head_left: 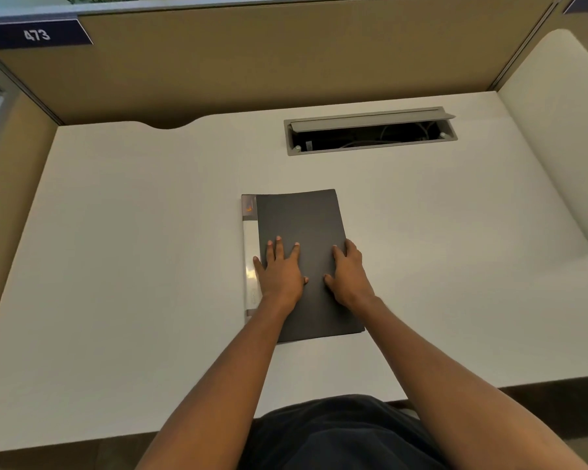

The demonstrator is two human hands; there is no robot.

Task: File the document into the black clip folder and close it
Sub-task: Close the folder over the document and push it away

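The black clip folder [301, 218] lies shut and flat in the middle of the white desk [133, 249], its pale spine strip [250, 239] along the left edge. My left hand [280, 271] rests palm down on the cover near the spine, fingers spread. My right hand [348, 273] lies flat on the cover by its right edge, fingertips curled slightly over that edge. Neither hand grips anything. No document shows; any paper inside is hidden by the cover.
A grey cable tray [370, 130] with its lid raised opens into the desk at the back right. Tan partition walls [252, 62] enclose the desk on the back and sides. A label reading 473 [36, 35] hangs at the upper left.
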